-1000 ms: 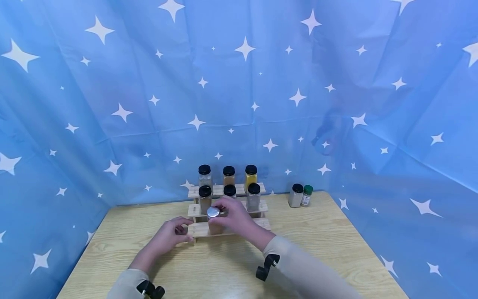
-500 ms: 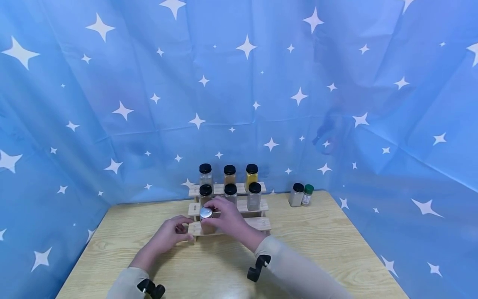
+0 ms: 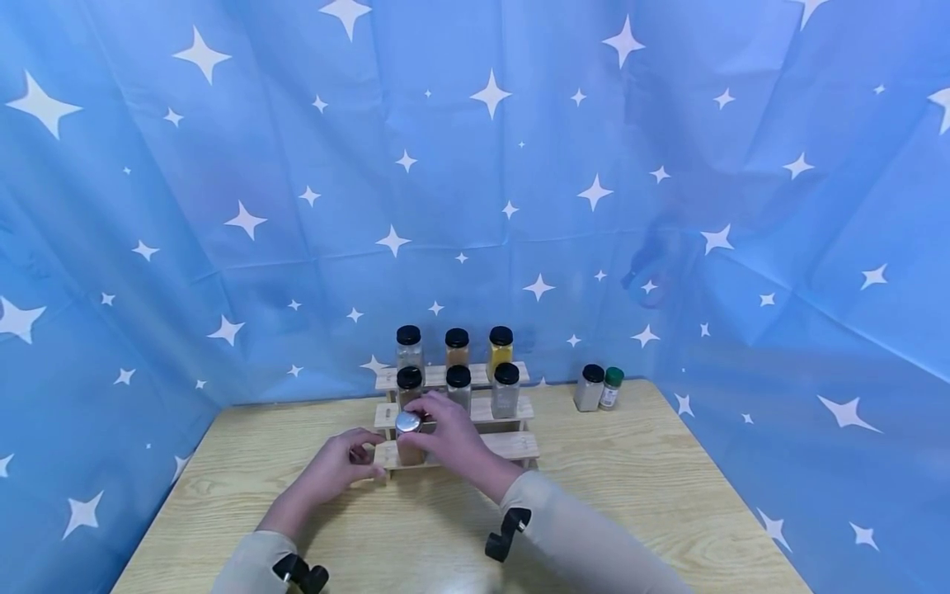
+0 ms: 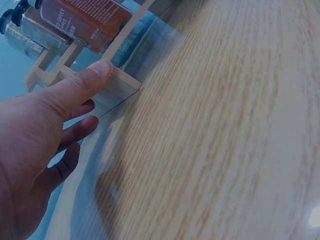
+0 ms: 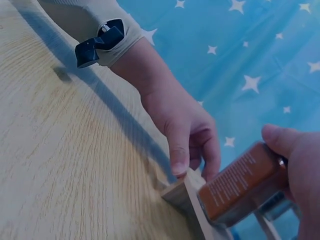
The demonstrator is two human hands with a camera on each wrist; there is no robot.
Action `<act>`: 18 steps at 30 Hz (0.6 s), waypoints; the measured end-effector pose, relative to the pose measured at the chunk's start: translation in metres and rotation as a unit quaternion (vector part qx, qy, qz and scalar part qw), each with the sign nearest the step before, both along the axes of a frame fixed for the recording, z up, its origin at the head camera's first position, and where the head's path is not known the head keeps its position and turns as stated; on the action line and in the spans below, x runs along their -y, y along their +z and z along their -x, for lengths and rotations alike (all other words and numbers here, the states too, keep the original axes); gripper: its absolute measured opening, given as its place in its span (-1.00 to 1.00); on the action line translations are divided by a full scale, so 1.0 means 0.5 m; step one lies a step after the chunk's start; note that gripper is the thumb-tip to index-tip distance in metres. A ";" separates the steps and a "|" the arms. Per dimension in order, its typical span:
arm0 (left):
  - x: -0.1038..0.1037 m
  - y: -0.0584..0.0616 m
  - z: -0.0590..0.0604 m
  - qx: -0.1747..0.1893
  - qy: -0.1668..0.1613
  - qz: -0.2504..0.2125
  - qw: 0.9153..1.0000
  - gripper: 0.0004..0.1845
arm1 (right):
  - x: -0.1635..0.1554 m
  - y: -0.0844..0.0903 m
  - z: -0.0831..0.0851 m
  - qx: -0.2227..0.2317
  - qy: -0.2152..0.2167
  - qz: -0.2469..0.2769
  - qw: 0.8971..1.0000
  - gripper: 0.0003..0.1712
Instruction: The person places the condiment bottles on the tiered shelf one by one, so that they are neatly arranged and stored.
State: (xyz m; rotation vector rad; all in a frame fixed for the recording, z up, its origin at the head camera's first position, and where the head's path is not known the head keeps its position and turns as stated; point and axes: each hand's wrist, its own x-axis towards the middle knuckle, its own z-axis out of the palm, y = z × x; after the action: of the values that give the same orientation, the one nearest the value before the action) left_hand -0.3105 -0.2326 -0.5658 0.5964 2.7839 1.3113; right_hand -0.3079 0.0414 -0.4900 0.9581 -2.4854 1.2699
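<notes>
A three-step wooden spice rack (image 3: 512,446) stands on the table. My right hand (image 3: 454,441) grips a square spice jar (image 3: 411,452) near its silver lid, with the base at the left end of the lowest step. Reddish-brown contents and white label print show on this jar (image 5: 240,184) in the right wrist view. My left hand (image 3: 336,472) pinches the left end of the lowest step, thumb in front and fingers behind; its other fingers curl loosely in the left wrist view. Black-lidded jars (image 3: 505,392) fill the middle and top steps, three on each.
To the right of the rack, at the table's back edge, stand a black-lidded jar (image 3: 590,388) and a smaller green-capped bottle (image 3: 610,388). A blue curtain (image 3: 475,198) with white stars hangs behind and along both sides of the wooden table (image 3: 631,487).
My right hand has moved the silver-lidded spice jar leftward along the lowest step to its left end, with only a slight shift in the last half second. The left hand stays on the rack.
</notes>
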 end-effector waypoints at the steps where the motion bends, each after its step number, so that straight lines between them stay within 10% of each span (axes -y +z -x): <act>1: 0.000 0.000 0.000 0.000 0.001 0.002 1.000 -0.42 | 0.000 -0.001 0.000 0.001 -0.001 0.001 1.000 -0.54; 18: 0.001 -0.005 0.003 0.003 -0.002 -0.002 1.000 -0.40 | 0.007 -0.001 0.000 -0.014 -0.036 -0.045 0.998 -0.52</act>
State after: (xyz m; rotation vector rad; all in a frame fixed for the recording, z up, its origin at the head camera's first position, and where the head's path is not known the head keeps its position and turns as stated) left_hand -0.3119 -0.2332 -0.5681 0.5970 2.7748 1.3168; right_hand -0.3077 0.0380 -0.4903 0.8900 -2.5497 1.1242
